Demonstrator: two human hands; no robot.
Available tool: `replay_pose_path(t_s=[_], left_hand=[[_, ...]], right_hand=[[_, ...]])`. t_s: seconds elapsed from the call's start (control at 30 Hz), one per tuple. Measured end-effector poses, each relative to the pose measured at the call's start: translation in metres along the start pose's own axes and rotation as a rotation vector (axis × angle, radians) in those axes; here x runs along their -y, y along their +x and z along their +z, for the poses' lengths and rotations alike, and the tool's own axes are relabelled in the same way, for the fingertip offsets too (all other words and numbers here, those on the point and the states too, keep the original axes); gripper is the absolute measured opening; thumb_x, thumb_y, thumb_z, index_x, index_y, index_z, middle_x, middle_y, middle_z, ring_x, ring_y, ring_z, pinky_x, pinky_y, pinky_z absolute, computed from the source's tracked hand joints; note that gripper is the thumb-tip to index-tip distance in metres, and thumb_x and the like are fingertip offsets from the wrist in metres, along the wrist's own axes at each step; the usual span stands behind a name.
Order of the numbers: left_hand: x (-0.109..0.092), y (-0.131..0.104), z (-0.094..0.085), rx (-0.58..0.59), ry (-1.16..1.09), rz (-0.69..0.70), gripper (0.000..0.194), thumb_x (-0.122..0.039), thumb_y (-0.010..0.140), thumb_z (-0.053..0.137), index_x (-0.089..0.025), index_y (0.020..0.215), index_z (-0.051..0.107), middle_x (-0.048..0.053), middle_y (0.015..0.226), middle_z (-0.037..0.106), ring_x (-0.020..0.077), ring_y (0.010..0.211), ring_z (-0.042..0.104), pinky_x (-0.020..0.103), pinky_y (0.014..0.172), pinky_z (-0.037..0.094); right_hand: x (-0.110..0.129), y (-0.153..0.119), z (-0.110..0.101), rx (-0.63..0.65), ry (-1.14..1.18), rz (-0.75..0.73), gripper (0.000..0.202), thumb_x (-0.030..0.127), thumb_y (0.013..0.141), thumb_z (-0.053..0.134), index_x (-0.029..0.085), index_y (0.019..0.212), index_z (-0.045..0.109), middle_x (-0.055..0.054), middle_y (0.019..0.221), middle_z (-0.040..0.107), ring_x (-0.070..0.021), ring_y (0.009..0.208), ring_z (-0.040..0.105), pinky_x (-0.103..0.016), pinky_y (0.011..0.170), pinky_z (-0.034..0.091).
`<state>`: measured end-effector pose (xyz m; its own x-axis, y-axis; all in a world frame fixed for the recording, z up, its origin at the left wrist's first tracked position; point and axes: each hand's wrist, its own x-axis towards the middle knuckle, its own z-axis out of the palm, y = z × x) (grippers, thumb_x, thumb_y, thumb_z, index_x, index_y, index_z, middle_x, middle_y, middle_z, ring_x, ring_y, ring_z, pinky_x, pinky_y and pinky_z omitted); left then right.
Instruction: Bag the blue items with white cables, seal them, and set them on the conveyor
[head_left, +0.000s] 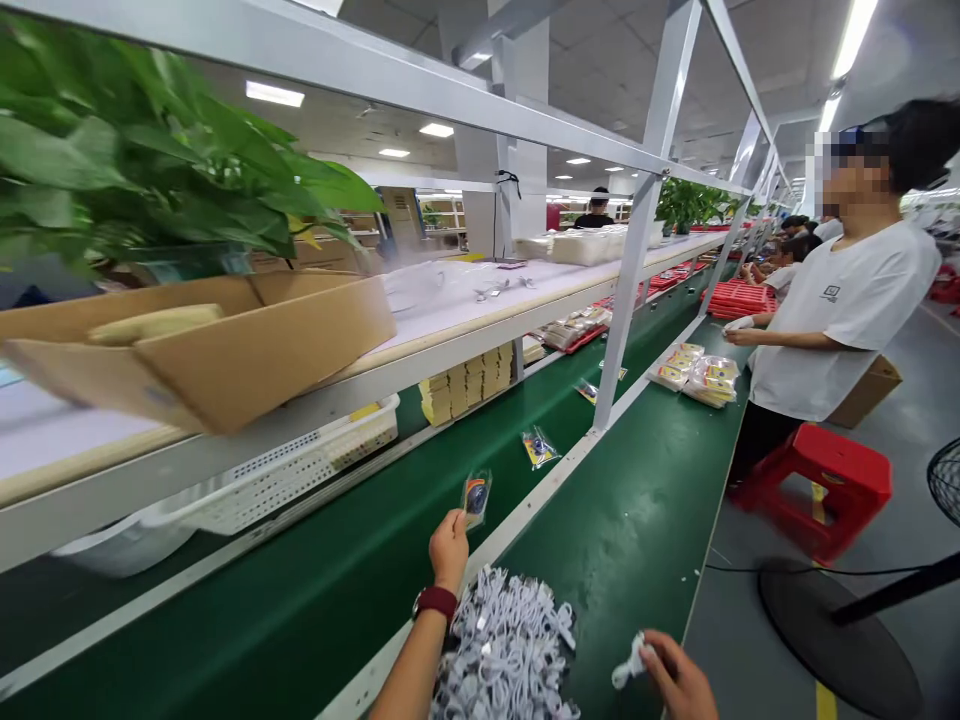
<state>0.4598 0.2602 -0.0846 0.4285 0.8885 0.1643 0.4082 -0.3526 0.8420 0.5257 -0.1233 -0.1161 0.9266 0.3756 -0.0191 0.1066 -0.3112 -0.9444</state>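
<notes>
My left hand (448,548), with a dark red band at the wrist, pinches a small clear packet (477,497) with a colourful card and a dark item inside, over the green belt (300,600). Near the bench's right edge, my right hand (679,675) holds a bundled white cable (630,662) between thumb and fingers. A heap of white cables (506,650) lies on the green bench (622,500) between my hands. Another packet (538,448) rests on the belt beyond my left hand.
A metal post (634,300) rises between belt and bench. Bagged packs (697,375) lie further along. A person in a white shirt (840,290) stands at right, near a red stool (832,480) and a fan base (840,640). A cardboard box (247,350) sits on the upper shelf.
</notes>
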Motion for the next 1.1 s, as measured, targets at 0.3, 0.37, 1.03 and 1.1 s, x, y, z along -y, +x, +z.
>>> replay_pose_path(t_s=[0.3, 0.37, 1.03, 1.1], left_hand=[[-0.063, -0.137, -0.156, 0.092, -0.116, 0.409, 0.026, -0.033, 0.083, 0.053, -0.019, 0.087, 0.074, 0.007, 0.088, 0.073, 0.0212, 0.083, 0.068, 0.033, 0.079, 0.052], [-0.071, -0.163, -0.180, 0.103, -0.104, 0.460, 0.025, -0.031, 0.085, 0.053, -0.019, 0.088, 0.074, 0.007, 0.086, 0.073, 0.0194, 0.079, 0.068, 0.030, 0.075, 0.053], [-0.073, -0.245, -0.280, 0.201, -0.252, -0.081, 0.027, -0.035, 0.077, 0.056, -0.014, 0.075, 0.072, 0.005, 0.075, 0.070, 0.0184, 0.070, 0.060, 0.026, 0.065, 0.044], [-0.069, -0.249, -0.281, 0.206, -0.299, -0.128, 0.027, -0.036, 0.077, 0.056, -0.014, 0.074, 0.071, 0.004, 0.071, 0.068, 0.0177, 0.067, 0.058, 0.025, 0.062, 0.043]], right_hand=[[0.198, -0.013, 0.040, 0.126, 0.261, -0.323, 0.027, 0.042, 0.076, 0.063, 0.018, 0.085, 0.069, -0.007, 0.084, 0.069, -0.0205, 0.077, 0.063, -0.032, 0.073, 0.051], [0.223, -0.031, 0.053, 0.189, 0.222, -0.447, 0.019, 0.036, 0.080, 0.061, 0.019, 0.087, 0.069, -0.005, 0.083, 0.067, -0.0186, 0.077, 0.061, -0.031, 0.074, 0.049], [0.265, -0.117, 0.123, 0.643, 0.065, -0.709, 0.005, 0.023, 0.080, 0.063, 0.022, 0.075, 0.064, 0.001, 0.076, 0.068, -0.0180, 0.078, 0.060, -0.042, 0.093, 0.037], [0.264, -0.121, 0.129, 0.631, 0.112, -0.676, 0.009, 0.026, 0.080, 0.063, 0.021, 0.072, 0.064, -0.001, 0.077, 0.067, -0.0187, 0.081, 0.060, -0.040, 0.089, 0.040]])
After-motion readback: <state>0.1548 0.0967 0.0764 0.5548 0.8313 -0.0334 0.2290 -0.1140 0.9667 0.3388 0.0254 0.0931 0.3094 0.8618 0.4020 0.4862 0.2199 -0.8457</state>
